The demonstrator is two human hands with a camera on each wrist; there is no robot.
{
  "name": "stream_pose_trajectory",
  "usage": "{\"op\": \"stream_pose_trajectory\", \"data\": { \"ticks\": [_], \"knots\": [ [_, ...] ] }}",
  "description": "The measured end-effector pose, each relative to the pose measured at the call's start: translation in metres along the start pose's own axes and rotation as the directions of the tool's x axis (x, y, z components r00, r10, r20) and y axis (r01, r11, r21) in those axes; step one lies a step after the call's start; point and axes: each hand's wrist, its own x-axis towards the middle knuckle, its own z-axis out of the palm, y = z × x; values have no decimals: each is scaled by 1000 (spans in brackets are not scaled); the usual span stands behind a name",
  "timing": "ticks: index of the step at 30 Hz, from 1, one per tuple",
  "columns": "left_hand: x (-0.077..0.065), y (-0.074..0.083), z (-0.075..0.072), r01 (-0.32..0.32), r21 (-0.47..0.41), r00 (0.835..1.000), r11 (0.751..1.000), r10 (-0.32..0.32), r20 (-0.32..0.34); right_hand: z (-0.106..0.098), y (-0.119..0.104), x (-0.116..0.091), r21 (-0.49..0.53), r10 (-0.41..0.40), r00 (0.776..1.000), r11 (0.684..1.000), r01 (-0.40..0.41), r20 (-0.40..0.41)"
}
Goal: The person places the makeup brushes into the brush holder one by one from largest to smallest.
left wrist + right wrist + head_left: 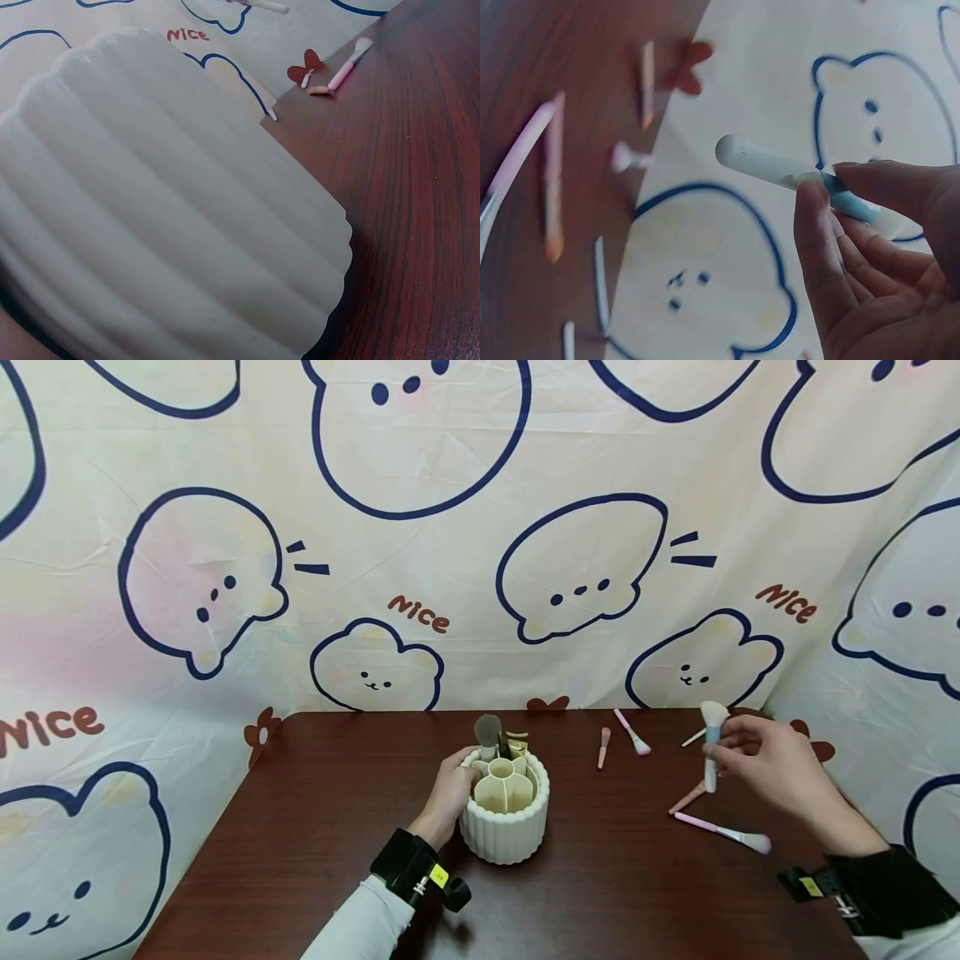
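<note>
In the head view my left hand [446, 795] grips the left side of a cream ribbed brush holder [504, 839], which stands upright on the table. Its inner divider has rounded compartments. A grey-headed makeup brush [488, 732] and several dark and gold items stand at its back. The holder's ribbed wall [172, 202] fills much of the left wrist view. To the right, my right hand [783, 772] pinches a makeup brush [712, 760] with pale bristles, a blue band and a white handle, bristles up, above the table. Thumb and fingers meet near the band in the right wrist view.
Loose brushes lie on the dark wood table [337, 860]: a short pink brush [603, 748], a pink-and-white brush [633, 733], a brownish brush [686, 798] and a long pink-handled brush [723, 832]. A thin white handle [693, 737] lies behind the held brush. Patterned cloth [465, 568] hangs behind.
</note>
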Motion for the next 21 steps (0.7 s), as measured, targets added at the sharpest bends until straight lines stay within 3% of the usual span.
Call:
{"op": "stream_pose_trajectory", "data": {
  "ticks": [10,21],
  "knots": [
    [2,-1,-2,6,-11,1000,1000,-6,8,7,-64,-1,134,-79,996,988,72,51],
    [1,-2,-3,-5,-12,1000,1000,5,15,21,-114,1,244,-135,988,963,113,78]
  ]
}}
